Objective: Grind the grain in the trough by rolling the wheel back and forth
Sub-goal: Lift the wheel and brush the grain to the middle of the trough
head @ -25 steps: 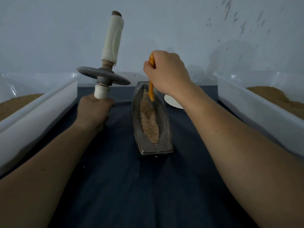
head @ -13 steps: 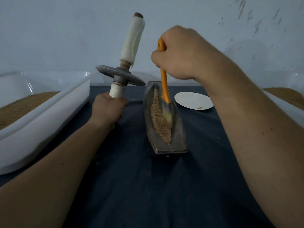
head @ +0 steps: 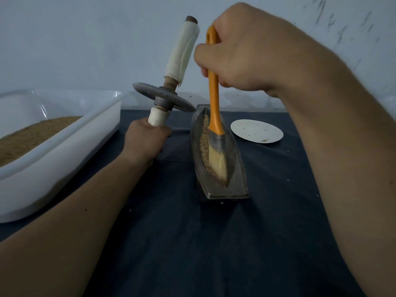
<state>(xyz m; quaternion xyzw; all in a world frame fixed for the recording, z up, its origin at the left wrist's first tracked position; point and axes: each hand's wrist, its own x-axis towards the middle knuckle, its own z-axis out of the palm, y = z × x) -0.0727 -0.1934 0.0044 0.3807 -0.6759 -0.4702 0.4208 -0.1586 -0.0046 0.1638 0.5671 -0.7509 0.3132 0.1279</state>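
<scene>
Dark-clothed table (head: 192, 243): tan grain (head: 204, 144) is best swept centreward in grey boat-shaped metal trough (head: 235, 181) by orange-handled brush (head: 214, 99) gripped in right fingers (head: 203, 58), grey disc wheel (head: 164, 99) gripped clear by left fingers (head: 162, 133).

Dull metal trough (head: 218, 189); cloth-wrapped wheel (head: 164, 99) handle; glossy plastic brush (head: 215, 116).

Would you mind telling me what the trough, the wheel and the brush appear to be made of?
The trough looks like dull grey metal: matte, scuffed, gleaming rim. The wheel seems the same dark metal, on a wooden axle wrapped in white cloth. The brush has a glossy orange handle, likely plastic, a grey metal-looking ferrule and pale bristles.
</scene>
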